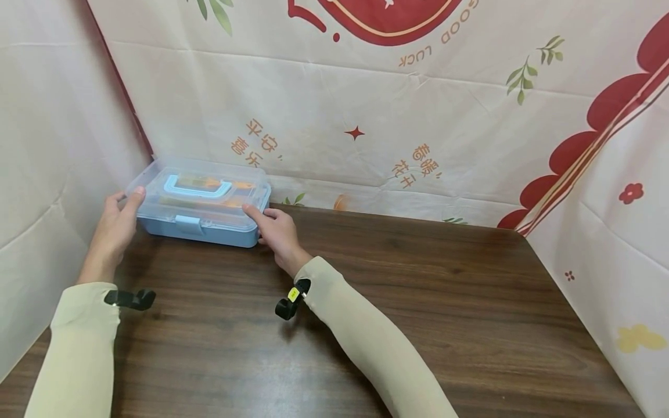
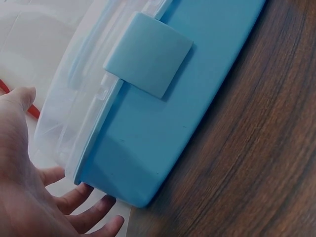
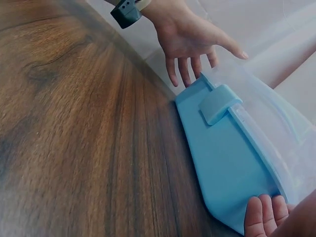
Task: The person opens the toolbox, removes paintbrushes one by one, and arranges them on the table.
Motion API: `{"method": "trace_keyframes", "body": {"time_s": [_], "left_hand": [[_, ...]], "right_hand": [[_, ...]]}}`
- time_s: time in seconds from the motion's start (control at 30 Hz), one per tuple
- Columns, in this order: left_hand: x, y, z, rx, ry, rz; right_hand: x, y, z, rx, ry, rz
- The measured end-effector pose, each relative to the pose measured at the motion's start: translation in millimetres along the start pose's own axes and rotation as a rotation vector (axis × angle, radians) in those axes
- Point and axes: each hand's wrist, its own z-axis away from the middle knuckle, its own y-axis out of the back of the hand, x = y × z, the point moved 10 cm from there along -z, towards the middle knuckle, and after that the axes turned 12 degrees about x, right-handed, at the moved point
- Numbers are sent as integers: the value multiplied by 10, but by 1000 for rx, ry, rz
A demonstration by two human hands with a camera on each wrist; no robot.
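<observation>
A light blue plastic storage box [image 1: 225, 234] with a clear lid [image 1: 151, 174] stands at the table's back left corner. A blue handle [image 1: 198, 193] lies flat on the lid and a blue latch [image 2: 148, 54] sits over the front seam. Orange and tan long items show blurred through the lid. My left hand [image 1: 117, 223] is at the box's left end, fingers spread by the end wall and thumb raised by the lid edge. At the right front corner my right hand [image 1: 279, 235] grips the box, thumb on the lid and fingers curled against the side.
The dark wood table [image 1: 418, 302] stretches right and toward me. A white printed cloth [image 1: 334, 116] hangs behind the box, and another cloth side [image 1: 42, 174] is close on the left. Both wrists carry black straps [image 1: 130, 299].
</observation>
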Motion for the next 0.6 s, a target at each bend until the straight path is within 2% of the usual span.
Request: {"method": "trace_keyframes", "body": {"time_s": [0.23, 0.4, 0.6], "left_hand": [[12, -3, 13, 5, -8, 13], [3, 20, 17, 38, 1, 10], [-23, 31, 2, 68, 23, 5]], "right_hand": [[7, -7, -9, 25, -54, -22], [37, -7, -5, 19, -98, -57], [21, -5, 3, 14, -111, -103]]}}
